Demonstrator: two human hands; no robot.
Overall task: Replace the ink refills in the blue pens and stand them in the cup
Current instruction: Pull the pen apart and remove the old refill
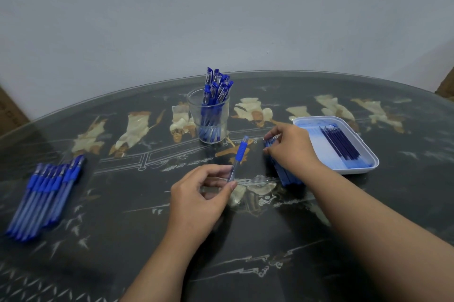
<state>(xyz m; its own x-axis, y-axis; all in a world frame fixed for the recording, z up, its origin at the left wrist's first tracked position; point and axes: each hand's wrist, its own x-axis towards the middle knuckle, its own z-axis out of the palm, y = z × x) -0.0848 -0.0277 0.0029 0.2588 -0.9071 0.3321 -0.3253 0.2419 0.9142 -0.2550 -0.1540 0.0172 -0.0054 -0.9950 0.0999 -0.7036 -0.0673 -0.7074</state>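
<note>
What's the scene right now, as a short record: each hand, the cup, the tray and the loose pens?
left hand: holds a blue pen, grip end pointing away
right hand: fingers pinch the far end of a blue stack beside the tray
cup: glass, upright, capped pens standing inside
tray: white, dark refills lying inside
loose pens: row lying at the table's left
</note>
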